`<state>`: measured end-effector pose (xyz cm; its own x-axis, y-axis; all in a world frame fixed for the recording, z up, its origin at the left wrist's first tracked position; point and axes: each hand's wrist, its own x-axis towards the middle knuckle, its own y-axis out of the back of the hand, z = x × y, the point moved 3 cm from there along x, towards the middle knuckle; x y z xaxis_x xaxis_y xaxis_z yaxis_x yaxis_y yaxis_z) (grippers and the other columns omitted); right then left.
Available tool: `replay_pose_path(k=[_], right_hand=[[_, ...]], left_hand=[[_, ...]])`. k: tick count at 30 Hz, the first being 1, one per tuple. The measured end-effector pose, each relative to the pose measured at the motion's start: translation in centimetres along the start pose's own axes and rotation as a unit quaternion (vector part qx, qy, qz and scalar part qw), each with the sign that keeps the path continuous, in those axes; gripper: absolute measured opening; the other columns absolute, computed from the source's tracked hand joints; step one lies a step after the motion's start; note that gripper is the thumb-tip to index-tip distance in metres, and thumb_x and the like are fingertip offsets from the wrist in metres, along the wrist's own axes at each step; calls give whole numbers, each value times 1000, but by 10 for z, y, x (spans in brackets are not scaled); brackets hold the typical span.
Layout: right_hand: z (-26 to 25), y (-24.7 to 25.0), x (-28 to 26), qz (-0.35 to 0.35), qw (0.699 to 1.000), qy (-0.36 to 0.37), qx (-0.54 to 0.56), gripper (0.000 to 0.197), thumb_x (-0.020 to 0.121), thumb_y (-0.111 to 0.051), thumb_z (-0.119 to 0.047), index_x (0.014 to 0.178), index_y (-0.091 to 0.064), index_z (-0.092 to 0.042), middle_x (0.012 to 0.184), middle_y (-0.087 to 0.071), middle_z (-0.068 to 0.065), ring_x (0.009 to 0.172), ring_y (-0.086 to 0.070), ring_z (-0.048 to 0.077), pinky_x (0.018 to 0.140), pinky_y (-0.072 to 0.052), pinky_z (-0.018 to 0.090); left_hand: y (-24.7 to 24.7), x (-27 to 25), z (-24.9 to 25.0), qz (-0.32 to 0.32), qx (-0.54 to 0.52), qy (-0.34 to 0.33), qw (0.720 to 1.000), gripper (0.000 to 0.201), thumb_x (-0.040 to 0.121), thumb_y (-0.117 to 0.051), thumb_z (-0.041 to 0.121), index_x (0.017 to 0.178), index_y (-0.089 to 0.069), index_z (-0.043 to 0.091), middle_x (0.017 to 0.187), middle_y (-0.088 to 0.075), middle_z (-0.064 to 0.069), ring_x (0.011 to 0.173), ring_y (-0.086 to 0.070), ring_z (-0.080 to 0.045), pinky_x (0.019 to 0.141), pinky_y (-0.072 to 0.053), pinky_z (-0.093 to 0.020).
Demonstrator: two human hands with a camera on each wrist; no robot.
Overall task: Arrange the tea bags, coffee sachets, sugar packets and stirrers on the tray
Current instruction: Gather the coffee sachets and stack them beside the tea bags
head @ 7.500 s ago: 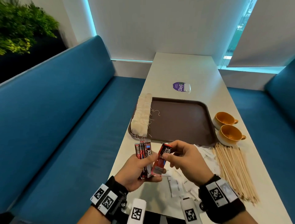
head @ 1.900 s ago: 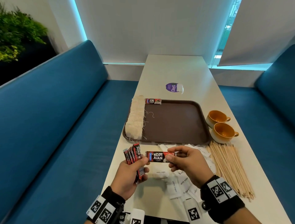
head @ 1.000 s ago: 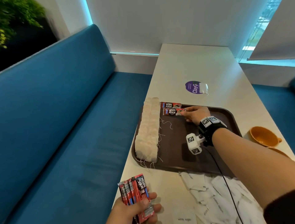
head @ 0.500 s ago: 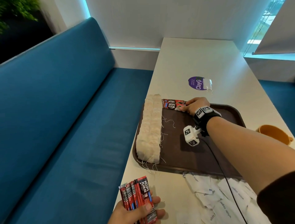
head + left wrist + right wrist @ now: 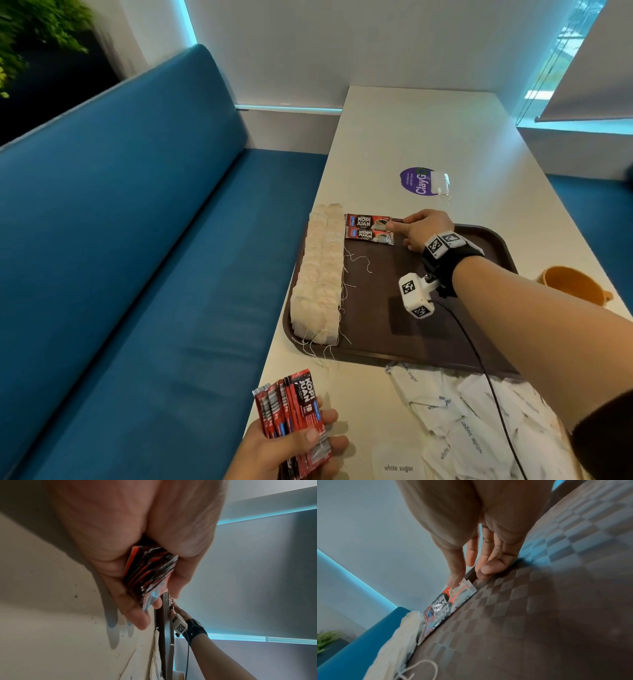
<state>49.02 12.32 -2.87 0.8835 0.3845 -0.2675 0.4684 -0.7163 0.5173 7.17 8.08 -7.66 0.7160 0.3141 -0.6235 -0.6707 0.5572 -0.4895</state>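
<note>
A brown tray (image 5: 428, 318) lies on the white table. A row of tea bags (image 5: 320, 274) runs along its left side. Two red coffee sachets (image 5: 368, 229) lie side by side at the tray's far left corner, next to the tea bags. My right hand (image 5: 406, 228) reaches over the tray, its straight fingertips (image 5: 455, 582) touching the right end of these sachets (image 5: 452, 601). Near the table's front edge, my left hand (image 5: 298, 448) grips a fanned stack of coffee sachets (image 5: 294, 404), also seen end-on as coffee sachets (image 5: 149, 577). The stirrers are out of view.
White sugar packets (image 5: 462, 421) lie scattered on the table in front of the tray. An orange cup (image 5: 572, 284) stands right of the tray. A purple sticker (image 5: 416, 180) marks the table beyond it. A blue bench (image 5: 137, 274) runs along the left.
My right hand carried one sachet from the left hand's stack to the tray and laid it beside the first one. It now rests at their ends. The left hand kept its stack.
</note>
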Motion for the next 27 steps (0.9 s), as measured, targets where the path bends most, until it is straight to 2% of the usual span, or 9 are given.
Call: replay_pose_path(k=[2, 3, 7, 10, 14, 17, 23, 25, 27], right_hand=[[-3, 9, -21, 0, 1000, 24, 12, 39, 73, -91, -42, 91, -69, -14, 78, -73, 6, 60, -65, 17, 63, -61, 33], [-5, 14, -33, -3, 999, 43, 18, 36, 76, -89, -41, 90, -69, -14, 80, -73, 5, 58, -65, 17, 60, -58, 31], [-8, 37, -99, -41, 993, 106, 34, 15, 86, -81, -29, 86, -70, -20, 85, -71, 1, 62, -68, 18, 52, -49, 23], [3, 53, -161, -90, 985, 136, 56, 7, 89, -77, -16, 86, -71, -19, 81, -70, -2, 59, -65, 15, 48, -47, 17], [34, 68, -238, -160, 973, 136, 93, 3, 89, -76, -11, 89, -74, -13, 72, -69, -5, 57, -62, 10, 59, -51, 23], [55, 70, -282, -206, 966, 123, 96, 3, 90, -76, -11, 93, -74, -12, 78, -73, 6, 61, -64, 14, 57, -52, 27], [90, 64, -335, -258, 948, 83, 170, 20, 86, -81, -16, 105, -74, -12, 85, -73, 7, 63, -65, 19, 54, -50, 29], [97, 64, -348, -302, 934, 92, 167, 24, 86, -82, -15, 108, -75, -11, 87, -74, 12, 63, -63, 19, 52, -49, 27], [100, 68, -358, -317, 926, 111, 171, 26, 85, -81, -13, 110, -75, -11, 89, -75, 16, 60, -60, 21, 51, -47, 27]], left_hand=[[-4, -4, -1, -9, -24, -8, 1000, 74, 59, -85, -6, 128, -58, -9, 122, -66, -33, 108, -64, -59, 93, -51, -70], [-6, -5, -1, -5, -25, -15, 1000, 67, 62, -79, -10, 126, -59, -10, 121, -67, -33, 106, -64, -59, 92, -51, -71], [-18, -16, -6, 45, -35, -48, 997, 41, 75, -69, -21, 113, -70, -7, 111, -70, -33, 99, -67, -58, 70, -62, -60], [-27, -27, -9, 69, -36, -80, 994, 32, 74, -69, -16, 99, -78, 0, 101, -71, -31, 95, -70, -53, 65, -62, -55], [-43, -47, -7, 44, -32, -106, 993, 31, 78, -69, -9, 109, -69, -5, 96, -70, -30, 88, -70, -46, 64, -62, -50], [-57, -59, -6, 32, -13, -126, 991, 32, 77, -72, -7, 108, -69, -5, 96, -71, -26, 81, -71, -38, 65, -63, -48], [-78, -76, -17, 12, 63, -138, 988, 39, 78, -78, 2, 115, -70, -2, 104, -74, -24, 82, -72, -30, 59, -57, -36], [-81, -78, -23, 3, 86, -137, 987, 37, 79, -82, 7, 114, -71, -1, 104, -73, -25, 83, -70, -30, 58, -54, -34], [-84, -80, -29, -4, 100, -133, 986, 36, 81, -83, 14, 111, -71, -1, 101, -71, -26, 81, -67, -29, 58, -53, -33]])
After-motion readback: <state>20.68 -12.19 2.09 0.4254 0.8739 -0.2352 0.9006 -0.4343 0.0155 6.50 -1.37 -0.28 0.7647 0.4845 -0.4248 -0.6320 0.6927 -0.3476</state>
